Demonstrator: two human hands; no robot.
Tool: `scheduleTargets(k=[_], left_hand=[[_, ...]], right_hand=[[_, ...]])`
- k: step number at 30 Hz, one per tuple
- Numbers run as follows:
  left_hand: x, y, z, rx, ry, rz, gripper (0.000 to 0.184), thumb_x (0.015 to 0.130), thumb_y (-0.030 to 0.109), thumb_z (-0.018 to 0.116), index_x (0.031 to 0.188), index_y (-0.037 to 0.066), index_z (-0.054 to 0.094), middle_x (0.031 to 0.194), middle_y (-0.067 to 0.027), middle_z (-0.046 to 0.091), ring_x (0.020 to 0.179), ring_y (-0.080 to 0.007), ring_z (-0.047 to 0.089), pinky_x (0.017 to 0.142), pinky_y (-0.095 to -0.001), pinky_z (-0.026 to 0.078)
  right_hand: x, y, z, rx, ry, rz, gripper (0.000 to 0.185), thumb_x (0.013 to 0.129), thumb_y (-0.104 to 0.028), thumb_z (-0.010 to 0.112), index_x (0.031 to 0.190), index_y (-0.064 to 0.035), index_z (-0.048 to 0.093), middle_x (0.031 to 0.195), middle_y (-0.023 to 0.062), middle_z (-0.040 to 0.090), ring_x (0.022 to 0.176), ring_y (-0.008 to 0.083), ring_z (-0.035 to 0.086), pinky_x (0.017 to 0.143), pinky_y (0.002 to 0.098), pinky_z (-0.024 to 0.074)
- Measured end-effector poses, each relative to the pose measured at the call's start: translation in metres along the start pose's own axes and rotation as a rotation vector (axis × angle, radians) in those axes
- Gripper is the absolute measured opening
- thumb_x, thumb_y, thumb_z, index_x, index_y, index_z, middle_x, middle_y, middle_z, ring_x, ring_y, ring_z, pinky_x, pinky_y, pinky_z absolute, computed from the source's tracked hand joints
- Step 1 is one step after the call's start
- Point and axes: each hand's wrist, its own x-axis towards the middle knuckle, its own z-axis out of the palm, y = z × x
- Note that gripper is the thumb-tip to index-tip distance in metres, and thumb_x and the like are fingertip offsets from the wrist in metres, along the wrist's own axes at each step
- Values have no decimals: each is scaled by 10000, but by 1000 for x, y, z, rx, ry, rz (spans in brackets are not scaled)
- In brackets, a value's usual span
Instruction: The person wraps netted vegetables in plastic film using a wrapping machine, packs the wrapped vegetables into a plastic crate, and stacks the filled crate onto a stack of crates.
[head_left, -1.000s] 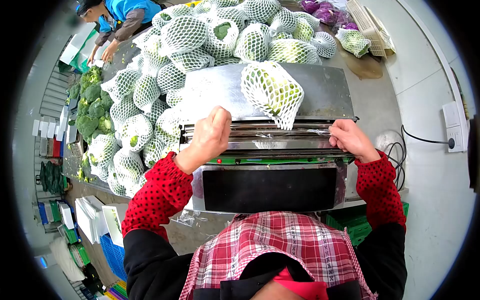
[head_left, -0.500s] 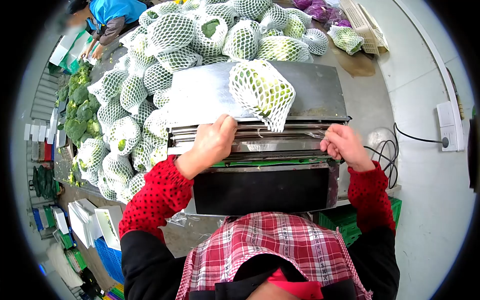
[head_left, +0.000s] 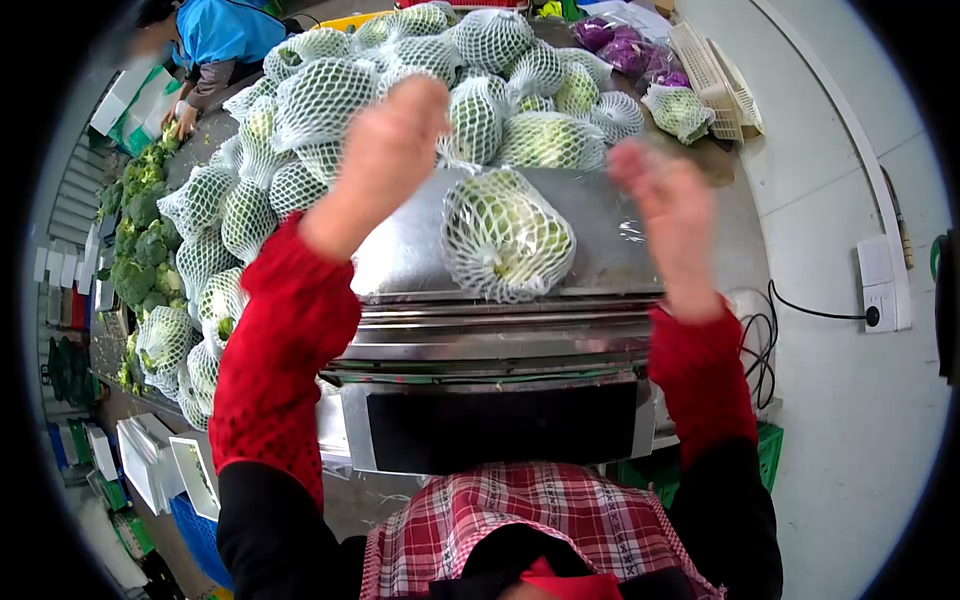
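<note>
Head view looks down on a steel plate (head_left: 405,250), smooth and dully reflective, and a roundish pale-green vegetable (head_left: 508,235) sits on its middle, wrapped in a white foam net of stretched, diamond-shaped mesh. Clear film (head_left: 632,232) glints in thin creases on the plate's right part. The left hand (head_left: 395,140), blurred, is raised at the plate's far left corner with its fingers curled in; whether they pinch any film cannot be told. The right hand (head_left: 665,200), also blurred, is at the plate's right edge, fingers bent, its grip too smeared to tell. Both wrists end in gathered red cloth sleeves (head_left: 285,340), the left one visibly dotted with black. Along the plate's near edge run long, straight metal bars (head_left: 500,340), and nearer than these lies a flat, matte black rectangular panel (head_left: 500,422). Beyond the plate and around its left side, bulging netted vegetables (head_left: 330,100) are heaped against one another; farther left of it are knobbly dark-green broccoli heads (head_left: 140,260). Past the plate's far right corner, glossy purple cabbages (head_left: 625,52) in clear plastic are close to a cream lattice basket (head_left: 700,75).
</note>
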Motion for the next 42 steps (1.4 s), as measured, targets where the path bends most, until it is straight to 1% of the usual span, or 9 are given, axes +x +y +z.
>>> scheduleTargets(k=[3,6,11,21,27,29,32,36,42], left_hand=[[-54,-6,25,-193,-258,-148,556,792,-94,529,1318,70,451,990,-168,648,756,-352,647,613,-402,533],[-64,1,-2,-90,-564,13,785,634,-199,544,1360,71,416,1449,-176,399,1020,-363,633,772,-405,558],[-70,8,14,118,-280,215,640,643,61,674,1259,30,504,1336,-132,544,1129,-305,567,934,-397,458],[-98,121,-65,-357,-229,-51,672,493,341,889,976,-3,574,732,-104,595,614,-279,617,575,-363,517],[-216,173,-59,-1111,-414,-981,735,648,277,870,1198,-82,542,970,-94,699,872,-194,683,832,-319,540],[-241,165,-65,-1286,-480,-1247,581,833,260,685,1259,-88,497,1096,-176,656,1013,-272,646,912,-388,501],[-255,193,-82,-1899,49,-1354,644,938,412,419,1387,-48,376,1201,-252,594,1010,-429,626,902,-481,499],[-268,233,-78,-1247,203,-1563,166,977,152,514,939,0,569,941,-171,645,763,-268,682,656,-334,557],[-296,271,-143,-761,239,-1948,333,980,273,484,743,43,529,569,-43,498,388,-159,488,314,-250,335]], right_hand=[[-16,62,7,-224,-131,380,158,921,-32,484,1055,16,553,1180,177,615,1134,225,577,997,350,445],[-32,72,10,-368,-297,41,341,883,65,435,1190,-24,554,1248,92,589,1080,151,577,909,288,468],[-20,66,19,-957,-485,-429,559,743,146,515,1270,-41,521,1286,164,563,1188,324,553,998,334,430],[-87,-56,47,-642,-794,75,637,716,54,625,1329,27,454,1282,205,567,1191,307,556,1024,358,405],[-193,-4,21,-154,-649,978,453,952,-216,498,1321,43,444,1146,180,627,967,223,655,892,318,487],[-219,-3,33,61,-395,930,369,980,-162,433,1273,59,472,1003,164,664,825,212,669,722,286,512],[-248,-11,49,-123,-120,586,300,985,-104,467,1209,89,517,948,159,668,788,233,674,668,304,528],[-254,-1,56,-225,1,531,249,1015,-131,436,1096,70,559,824,144,659,624,181,667,514,245,512],[-302,-38,17,-182,156,1115,327,1014,-261,438,845,-13,565,551,47,563,405,113,509,387,218,383]])
